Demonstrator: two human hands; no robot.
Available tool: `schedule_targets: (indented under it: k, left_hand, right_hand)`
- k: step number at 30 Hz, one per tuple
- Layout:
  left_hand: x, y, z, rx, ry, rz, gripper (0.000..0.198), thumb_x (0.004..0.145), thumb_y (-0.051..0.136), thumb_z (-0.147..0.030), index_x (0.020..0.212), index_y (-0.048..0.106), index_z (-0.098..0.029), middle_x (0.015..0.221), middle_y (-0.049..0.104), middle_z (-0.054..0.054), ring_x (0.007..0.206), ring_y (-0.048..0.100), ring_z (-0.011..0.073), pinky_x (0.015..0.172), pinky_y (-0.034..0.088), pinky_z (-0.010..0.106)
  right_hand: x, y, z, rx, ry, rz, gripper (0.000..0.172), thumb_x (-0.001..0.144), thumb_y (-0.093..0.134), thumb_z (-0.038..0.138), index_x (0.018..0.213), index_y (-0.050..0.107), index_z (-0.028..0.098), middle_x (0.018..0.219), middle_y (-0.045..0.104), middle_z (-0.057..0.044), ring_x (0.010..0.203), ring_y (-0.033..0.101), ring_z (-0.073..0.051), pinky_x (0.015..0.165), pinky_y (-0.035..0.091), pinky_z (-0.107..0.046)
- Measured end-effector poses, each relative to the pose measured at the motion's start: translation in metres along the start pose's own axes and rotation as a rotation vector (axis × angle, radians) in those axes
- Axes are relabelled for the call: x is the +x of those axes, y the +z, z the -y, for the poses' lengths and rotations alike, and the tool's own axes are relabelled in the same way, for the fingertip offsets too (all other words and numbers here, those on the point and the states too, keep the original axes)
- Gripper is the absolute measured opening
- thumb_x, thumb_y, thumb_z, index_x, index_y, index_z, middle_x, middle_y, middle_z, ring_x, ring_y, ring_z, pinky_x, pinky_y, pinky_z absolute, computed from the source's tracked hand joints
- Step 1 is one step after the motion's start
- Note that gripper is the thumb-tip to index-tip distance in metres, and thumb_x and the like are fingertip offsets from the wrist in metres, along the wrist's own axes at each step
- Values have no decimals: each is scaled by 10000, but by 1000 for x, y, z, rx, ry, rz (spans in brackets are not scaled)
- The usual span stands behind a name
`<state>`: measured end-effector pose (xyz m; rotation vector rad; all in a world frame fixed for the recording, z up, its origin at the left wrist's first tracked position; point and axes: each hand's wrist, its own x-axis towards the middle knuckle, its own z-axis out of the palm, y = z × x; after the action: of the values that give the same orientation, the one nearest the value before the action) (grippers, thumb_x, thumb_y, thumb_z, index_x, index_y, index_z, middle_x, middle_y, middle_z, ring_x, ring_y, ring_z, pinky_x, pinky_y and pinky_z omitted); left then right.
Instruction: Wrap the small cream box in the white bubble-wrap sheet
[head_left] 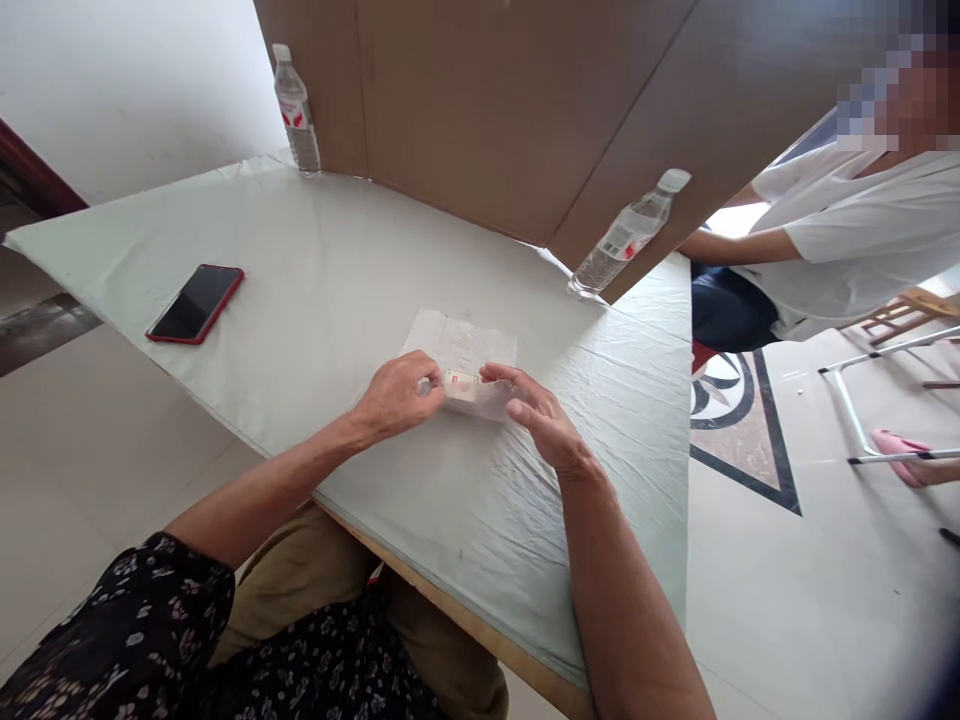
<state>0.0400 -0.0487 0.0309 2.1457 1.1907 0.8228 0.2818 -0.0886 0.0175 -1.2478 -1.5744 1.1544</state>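
A small pale box [460, 386] with red print on its top lies on the table between my hands. A thin, whitish translucent sheet [465, 343] spreads out behind it and also shows along its right side. At the box's left end, my left hand [405, 393] is closed in a pinch on a bit of the translucent sheet. My right hand [541, 412] curves round the right end with thumb and fingers apart. Its index fingertip is close to the box's far right corner; whether it touches cannot be made out.
A pale green cloth covers the table [330, 270]. Left lies a phone [196, 304] in a red case. Water bottles stand at the back left [298, 115] and right [626, 238], by a tall brown board [480, 110]. Beyond it, right, sits a person in a white shirt [862, 225].
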Motion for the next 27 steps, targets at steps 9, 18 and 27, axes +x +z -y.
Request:
schedule_targets:
  k: [9, 18, 27]
  left_hand:
    - [11, 5, 7, -159, -75, 54, 125, 764, 594, -315, 773, 644, -201, 1018, 720, 48, 923, 656, 208, 719, 492, 304]
    - [11, 17, 10, -275, -106, 30, 214, 822, 628, -393, 749, 633, -192, 1146, 739, 70, 1009, 677, 219, 764, 505, 299]
    - [12, 20, 12, -371, -110, -4, 232, 774, 678, -396, 711, 643, -175, 982, 744, 52, 807, 635, 151, 686, 452, 260]
  right_hand:
    - [8, 32, -2, 0, 16, -277, 212, 781, 728, 403, 736, 639, 216, 1157, 733, -67, 989, 679, -223, 888, 504, -382]
    - [11, 36, -7, 20, 33, -290, 214, 779, 702, 401, 719, 616, 213, 1123, 734, -58, 785, 634, -166, 738, 473, -322]
    - [8, 42, -3, 41, 40, -343, 200, 742, 723, 382, 690, 623, 218, 1042, 756, -56, 742, 634, -159, 722, 505, -325]
